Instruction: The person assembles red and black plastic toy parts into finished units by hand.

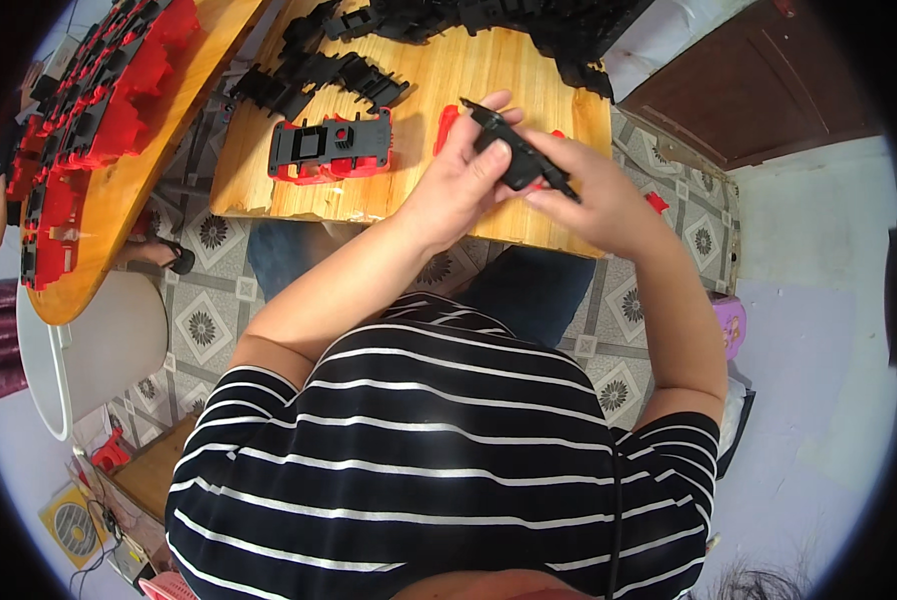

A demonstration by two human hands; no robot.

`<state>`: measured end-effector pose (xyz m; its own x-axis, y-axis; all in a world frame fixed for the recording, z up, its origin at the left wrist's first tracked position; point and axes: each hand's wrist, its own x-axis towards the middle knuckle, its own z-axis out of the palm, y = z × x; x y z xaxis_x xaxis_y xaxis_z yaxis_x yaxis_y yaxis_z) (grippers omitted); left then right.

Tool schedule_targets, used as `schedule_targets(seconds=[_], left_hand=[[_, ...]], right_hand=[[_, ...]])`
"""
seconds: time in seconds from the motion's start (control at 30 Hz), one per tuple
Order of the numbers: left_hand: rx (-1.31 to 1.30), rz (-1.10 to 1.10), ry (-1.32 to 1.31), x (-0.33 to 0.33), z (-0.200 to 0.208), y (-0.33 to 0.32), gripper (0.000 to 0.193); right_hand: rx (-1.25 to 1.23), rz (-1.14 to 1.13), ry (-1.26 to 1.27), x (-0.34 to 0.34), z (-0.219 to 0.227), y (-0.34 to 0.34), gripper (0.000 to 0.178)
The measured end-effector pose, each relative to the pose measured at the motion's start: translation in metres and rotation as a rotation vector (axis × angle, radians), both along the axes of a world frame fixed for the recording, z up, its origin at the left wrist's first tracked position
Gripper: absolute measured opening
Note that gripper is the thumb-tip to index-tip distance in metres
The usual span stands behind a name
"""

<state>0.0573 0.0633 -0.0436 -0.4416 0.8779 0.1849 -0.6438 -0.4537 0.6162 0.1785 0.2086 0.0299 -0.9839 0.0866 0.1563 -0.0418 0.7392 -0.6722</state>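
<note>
Both of my hands grip a black plastic toy-car chassis [517,165], tilted in the air above the table's front edge. My left hand [454,185] pinches its left end, with the thumb on top. Around the right end close the fingers of my right hand [599,195]. A little red shows right under the chassis; whether it is joined to it I cannot tell. Behind my hands a red plastic piece [446,128] is partly hidden. To the left, a red car body with a black chassis on it [331,145] lies on the wooden table [424,85].
Loose black chassis parts [319,80] lie at the table's back left, and more are heaped along its far edge [499,12]. On a second wooden table [159,190] at left stand rows of red and black assemblies [99,110]. A white bin [109,350] is below it.
</note>
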Motion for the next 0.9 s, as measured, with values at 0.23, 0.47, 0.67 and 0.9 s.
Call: schedule_targets(seconds=[0.23,0.47,0.67,0.9], left_hand=[[-0.57,0.294,0.56,-0.002,-0.071,-0.058,0.058],[-0.626,0.274,0.102,-0.027,-0.083,-0.018,0.042],[-0.541,0.021,-0.104,-0.047,-0.085,-0.001,0.035],[-0.579,0.023,-0.104,-0.043,-0.077,0.004,0.042]], right_hand=[[0.681,-0.072,0.082,-0.021,-0.028,0.03,0.06],[0.769,-0.067,0.105,-0.037,-0.065,0.034,0.05],[0.747,-0.001,0.07,-0.038,-0.065,0.034,0.048],[0.716,-0.014,0.002,-0.037,-0.069,0.03,0.052]])
